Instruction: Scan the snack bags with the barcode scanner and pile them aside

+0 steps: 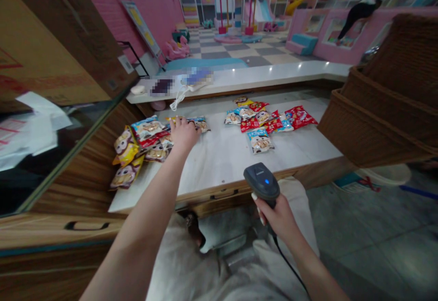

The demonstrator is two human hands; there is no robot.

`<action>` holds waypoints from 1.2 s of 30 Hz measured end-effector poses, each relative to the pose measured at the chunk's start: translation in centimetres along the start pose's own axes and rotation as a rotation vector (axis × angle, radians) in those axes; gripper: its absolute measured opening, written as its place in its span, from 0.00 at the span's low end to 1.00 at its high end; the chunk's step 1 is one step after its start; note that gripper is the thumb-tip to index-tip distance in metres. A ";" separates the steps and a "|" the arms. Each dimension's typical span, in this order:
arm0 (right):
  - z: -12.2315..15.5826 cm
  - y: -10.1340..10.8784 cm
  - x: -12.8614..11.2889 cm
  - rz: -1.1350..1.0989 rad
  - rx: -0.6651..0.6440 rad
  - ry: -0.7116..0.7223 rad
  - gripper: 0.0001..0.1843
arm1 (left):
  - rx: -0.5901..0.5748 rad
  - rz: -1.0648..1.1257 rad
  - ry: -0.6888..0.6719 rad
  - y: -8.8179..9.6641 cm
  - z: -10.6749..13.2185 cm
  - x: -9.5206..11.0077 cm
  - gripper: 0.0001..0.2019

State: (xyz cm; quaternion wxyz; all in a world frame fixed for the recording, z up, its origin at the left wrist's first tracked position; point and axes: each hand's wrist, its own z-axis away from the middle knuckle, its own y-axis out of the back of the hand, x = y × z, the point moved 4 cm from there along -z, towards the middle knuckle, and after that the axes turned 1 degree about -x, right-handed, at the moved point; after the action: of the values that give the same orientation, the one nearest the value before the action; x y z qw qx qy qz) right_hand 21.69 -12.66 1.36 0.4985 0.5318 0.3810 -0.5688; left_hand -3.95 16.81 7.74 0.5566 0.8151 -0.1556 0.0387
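Note:
In my right hand [278, 214] is a dark barcode scanner [262, 180] with a lit blue light, held over my lap near the counter's front edge; my fingers wrap round its handle. My left hand [185, 133] reaches over the left pile of snack packets, fingers apart, resting on or just above a blue packet [201, 123]. That pile also has a yellow packet [126, 147] and a blue-and-white packet [148, 127]. On the right lies another group with a red packet [300, 116] and a blue-and-white packet [260, 140] nearest me.
The white counter [212, 164] has a raised ledge [246, 76] behind it, bearing blurred items and a white cable [178, 98]. A cardboard box [68, 32] stands at the left, a woven basket [386, 96] at the right. Beyond, a person [357, 16] leans over a pink play structure.

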 end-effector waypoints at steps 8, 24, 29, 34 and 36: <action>0.2 1.4 -0.2 -0.001 0.027 -0.012 0.20 | -0.132 0.566 -0.401 -6.1 4.5 12.6 0.28; 0.6 2.0 -0.8 -0.026 0.060 -0.063 0.16 | -0.269 1.026 -0.281 -9.3 8.9 16.8 0.31; 0.6 0.8 -0.7 -0.022 0.023 -0.035 0.17 | -0.236 1.587 0.333 -7.4 11.2 11.8 0.22; 0.4 -0.4 -0.7 -0.011 -0.013 -0.019 0.16 | -0.214 1.802 0.835 -7.1 13.1 8.5 0.18; 0.4 -0.8 -0.9 0.007 -0.032 0.004 0.16 | -0.202 1.809 0.834 -7.0 13.4 8.2 0.16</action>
State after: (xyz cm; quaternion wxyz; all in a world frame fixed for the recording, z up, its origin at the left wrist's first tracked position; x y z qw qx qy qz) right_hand 20.74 -12.74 2.18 0.5083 0.5262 0.3892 -0.5597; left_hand 4.41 5.12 -1.62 0.3945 0.2603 -0.5123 0.7170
